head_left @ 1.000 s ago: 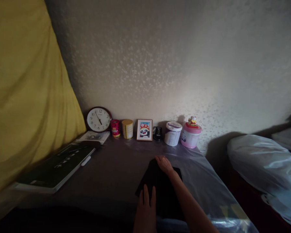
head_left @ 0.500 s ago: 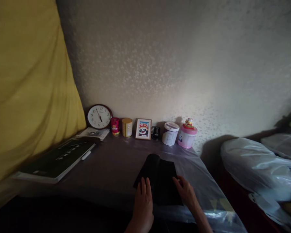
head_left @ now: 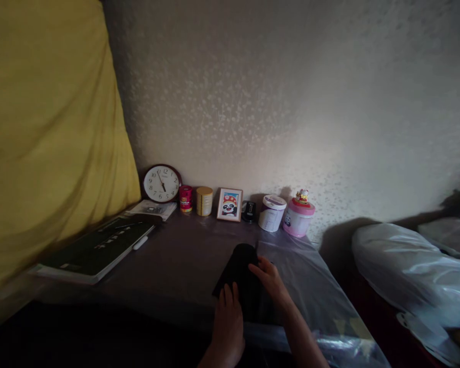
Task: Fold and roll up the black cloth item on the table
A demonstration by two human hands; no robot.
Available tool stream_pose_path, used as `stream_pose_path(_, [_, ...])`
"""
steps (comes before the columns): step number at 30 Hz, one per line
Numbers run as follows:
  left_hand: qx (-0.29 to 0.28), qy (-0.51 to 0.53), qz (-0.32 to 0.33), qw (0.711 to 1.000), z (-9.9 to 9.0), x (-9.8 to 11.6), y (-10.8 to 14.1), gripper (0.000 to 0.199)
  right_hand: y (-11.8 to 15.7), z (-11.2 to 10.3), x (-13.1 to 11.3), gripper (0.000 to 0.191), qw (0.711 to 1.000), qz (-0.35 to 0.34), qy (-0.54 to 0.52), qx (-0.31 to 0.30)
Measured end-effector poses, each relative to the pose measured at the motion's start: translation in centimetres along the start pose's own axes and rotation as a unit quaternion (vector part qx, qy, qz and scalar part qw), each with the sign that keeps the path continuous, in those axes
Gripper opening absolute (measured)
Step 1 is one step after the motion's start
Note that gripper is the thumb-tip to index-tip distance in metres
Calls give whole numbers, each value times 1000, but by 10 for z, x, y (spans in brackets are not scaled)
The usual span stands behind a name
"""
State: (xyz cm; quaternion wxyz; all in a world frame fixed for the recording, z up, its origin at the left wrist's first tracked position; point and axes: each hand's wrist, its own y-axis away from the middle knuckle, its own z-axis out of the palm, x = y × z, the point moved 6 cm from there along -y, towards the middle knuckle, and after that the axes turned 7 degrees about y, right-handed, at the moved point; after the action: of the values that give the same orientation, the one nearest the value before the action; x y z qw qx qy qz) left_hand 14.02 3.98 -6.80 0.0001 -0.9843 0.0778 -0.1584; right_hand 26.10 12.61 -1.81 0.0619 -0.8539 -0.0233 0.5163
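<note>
A piece of black cloth lies near the front edge of the plastic-covered table. It is too dark to tell what kind of cloth it is. My left hand rests flat on its lower left part, fingers stretched out. At the upper right of the cloth, my right hand pinches the edge between thumb and fingers, and that side is folded over toward the left. The cloth's lower end is hard to make out in the shadow.
Along the wall stand a clock, a red can, a yellow can, a framed panda picture, a white tub and a pink-lidded tub. A dark green book lies left; plastic bags sit right.
My right hand has moved left and up, carrying the cloth's right side over, so the cloth now looks narrower. My left hand has stayed on the left part.
</note>
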Motion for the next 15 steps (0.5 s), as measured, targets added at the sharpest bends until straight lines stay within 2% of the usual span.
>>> stream_pose_path(3, [6,18,-2,1000,2,-3,-1,70,-12,22,-10,57,999,13,-22,-34])
stream_pose_path(6, [-2,32,9,999,7,-4,-2,60,-20,43,-6,59,997,27,-31,-69])
stream_pose_path(10, [6,58,8,998,9,-9,-3,63,-26,60,5,61,996,40,25,-81])
stream_pose_path(15, [-45,77,13,996,3,-21,5,68,-31,65,9,53,990,10,113,-79])
